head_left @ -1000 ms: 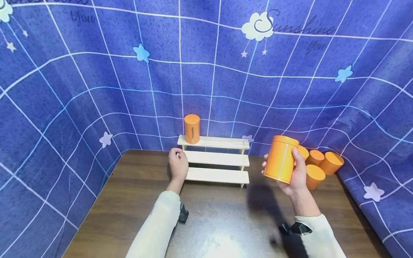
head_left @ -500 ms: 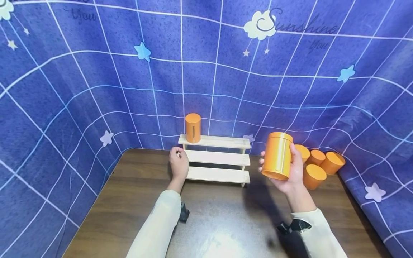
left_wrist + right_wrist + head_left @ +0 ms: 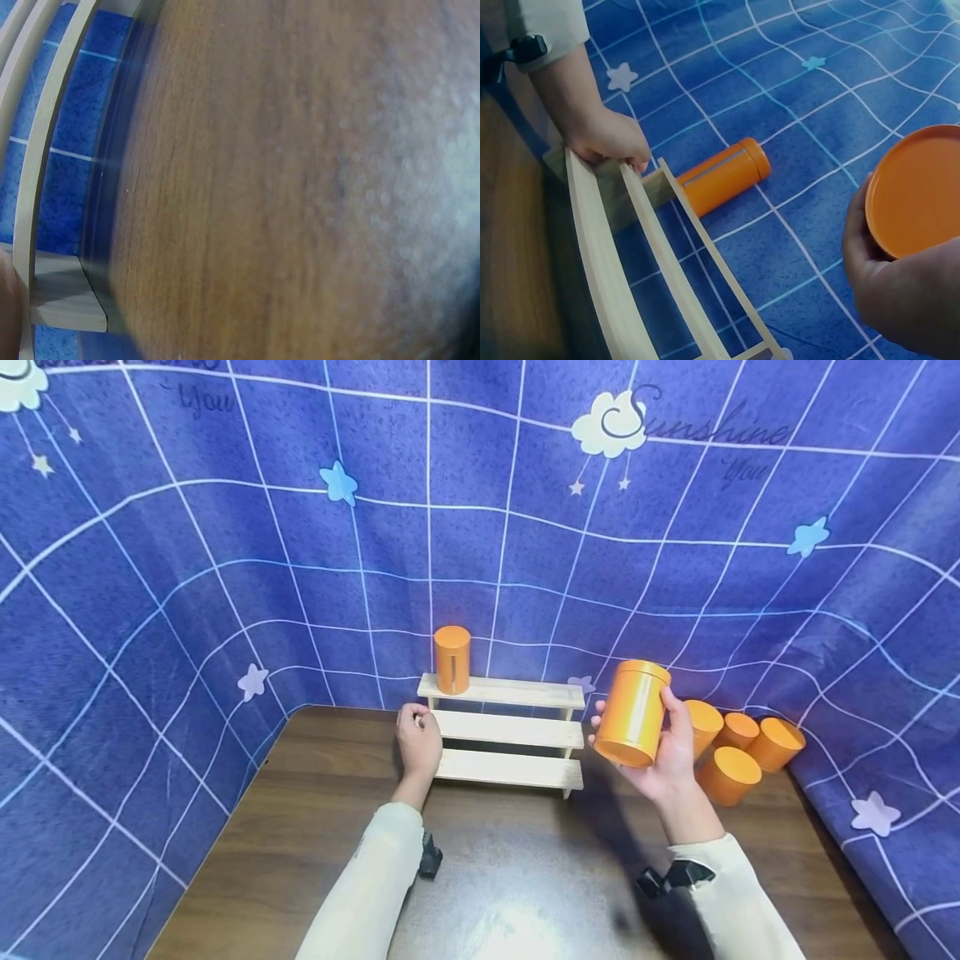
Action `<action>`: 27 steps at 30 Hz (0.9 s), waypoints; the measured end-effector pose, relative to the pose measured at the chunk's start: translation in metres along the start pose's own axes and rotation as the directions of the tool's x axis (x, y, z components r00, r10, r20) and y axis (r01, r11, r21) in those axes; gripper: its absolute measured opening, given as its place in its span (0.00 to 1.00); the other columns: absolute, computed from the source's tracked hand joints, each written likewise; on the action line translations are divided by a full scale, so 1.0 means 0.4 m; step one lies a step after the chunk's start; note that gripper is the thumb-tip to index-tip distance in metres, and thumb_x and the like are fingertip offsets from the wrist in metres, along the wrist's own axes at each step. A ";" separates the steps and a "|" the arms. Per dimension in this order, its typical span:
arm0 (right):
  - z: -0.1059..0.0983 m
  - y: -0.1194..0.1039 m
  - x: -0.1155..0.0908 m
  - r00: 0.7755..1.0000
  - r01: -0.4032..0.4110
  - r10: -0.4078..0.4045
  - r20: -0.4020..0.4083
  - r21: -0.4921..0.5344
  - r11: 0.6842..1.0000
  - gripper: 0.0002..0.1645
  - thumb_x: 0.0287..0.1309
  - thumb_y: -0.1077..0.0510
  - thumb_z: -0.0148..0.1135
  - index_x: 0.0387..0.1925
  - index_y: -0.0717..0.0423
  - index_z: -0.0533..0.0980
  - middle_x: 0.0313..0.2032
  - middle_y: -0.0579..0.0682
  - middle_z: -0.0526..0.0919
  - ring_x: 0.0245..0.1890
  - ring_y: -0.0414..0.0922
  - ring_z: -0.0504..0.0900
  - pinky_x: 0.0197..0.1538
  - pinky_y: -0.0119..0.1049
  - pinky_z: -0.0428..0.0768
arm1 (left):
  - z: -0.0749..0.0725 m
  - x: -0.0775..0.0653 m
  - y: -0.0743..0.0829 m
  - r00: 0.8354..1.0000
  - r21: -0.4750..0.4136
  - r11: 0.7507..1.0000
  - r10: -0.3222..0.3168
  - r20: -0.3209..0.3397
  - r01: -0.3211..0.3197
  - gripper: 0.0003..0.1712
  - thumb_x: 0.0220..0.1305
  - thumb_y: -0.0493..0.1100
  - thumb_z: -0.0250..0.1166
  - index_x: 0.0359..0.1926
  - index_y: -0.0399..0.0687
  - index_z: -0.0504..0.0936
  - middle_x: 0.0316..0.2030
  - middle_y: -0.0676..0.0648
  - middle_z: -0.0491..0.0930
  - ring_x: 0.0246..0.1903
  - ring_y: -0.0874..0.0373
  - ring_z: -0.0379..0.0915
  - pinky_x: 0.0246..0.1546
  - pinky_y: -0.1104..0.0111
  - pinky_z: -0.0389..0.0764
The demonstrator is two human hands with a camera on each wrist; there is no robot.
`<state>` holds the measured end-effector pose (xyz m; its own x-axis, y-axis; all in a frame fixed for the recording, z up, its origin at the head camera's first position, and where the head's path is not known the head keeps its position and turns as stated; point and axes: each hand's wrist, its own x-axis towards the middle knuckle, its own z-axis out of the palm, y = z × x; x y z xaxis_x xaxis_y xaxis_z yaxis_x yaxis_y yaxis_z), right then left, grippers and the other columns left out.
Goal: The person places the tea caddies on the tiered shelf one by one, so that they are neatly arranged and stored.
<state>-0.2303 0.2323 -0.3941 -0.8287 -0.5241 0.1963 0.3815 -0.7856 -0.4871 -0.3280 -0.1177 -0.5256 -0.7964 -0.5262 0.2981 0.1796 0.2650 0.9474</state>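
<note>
My right hand [image 3: 675,760] grips an orange canister [image 3: 633,714] in the air, right of the three-tier wooden shelf [image 3: 510,729]. The canister tilts slightly; its round base [image 3: 922,191] shows in the right wrist view. My left hand [image 3: 419,747] holds the shelf's left end near the middle tier, fingers curled, as the right wrist view shows of this hand [image 3: 607,135]. One orange canister [image 3: 452,662] stands upright at the left of the top tier. In the left wrist view, the shelf's boards [image 3: 45,135] fill the left edge, with a little of my hand [image 3: 9,307].
Several more orange canisters [image 3: 730,774] are grouped at the table's right back corner, beyond my right hand. The brown wooden table [image 3: 315,827] extends in front of the shelf. A blue gridded curtain [image 3: 360,610] encloses the back and sides.
My right hand has carried the canister left and slightly up, toward the shelf, turning it a little. The left hand stays at the shelf's end. The head view has shifted slightly.
</note>
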 end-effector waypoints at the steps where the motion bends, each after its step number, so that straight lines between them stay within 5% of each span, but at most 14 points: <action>1: 0.000 0.001 0.003 1.000 0.002 -0.002 -0.017 -0.004 1.000 0.35 0.76 0.30 0.41 0.67 0.51 0.67 0.55 0.61 0.86 0.53 0.57 0.87 0.61 0.51 0.84 | 0.000 0.000 -0.001 1.000 0.000 1.000 -0.002 0.001 0.002 0.07 0.64 0.32 0.52 0.40 0.39 0.76 0.43 0.38 0.76 0.45 0.43 0.73 0.45 0.61 0.70; 11: -0.008 0.012 0.054 0.996 0.031 -0.033 -0.087 -0.031 0.999 0.32 0.77 0.38 0.45 0.70 0.51 0.63 0.57 0.57 0.83 0.56 0.56 0.87 0.62 0.51 0.85 | -0.002 0.003 -0.004 0.999 -0.003 1.000 -0.026 0.018 0.026 0.07 0.65 0.33 0.53 0.40 0.40 0.76 0.44 0.39 0.76 0.45 0.44 0.73 0.45 0.61 0.70; 27: -0.017 0.034 0.133 0.975 0.021 -0.033 -0.221 -0.058 0.998 0.34 0.76 0.35 0.47 0.68 0.55 0.62 0.53 0.55 0.83 0.51 0.52 0.86 0.57 0.46 0.86 | 0.004 0.009 -0.013 0.999 0.009 0.999 -0.036 0.025 0.036 0.07 0.65 0.34 0.52 0.40 0.40 0.76 0.45 0.39 0.76 0.45 0.44 0.73 0.46 0.59 0.71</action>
<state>-0.2721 0.1958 -0.3963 -0.9111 -0.4118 0.0191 0.3397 -0.7762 -0.5311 -0.3326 -0.1197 -0.5296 -0.8164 -0.5155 0.2605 0.1457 0.2527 0.9565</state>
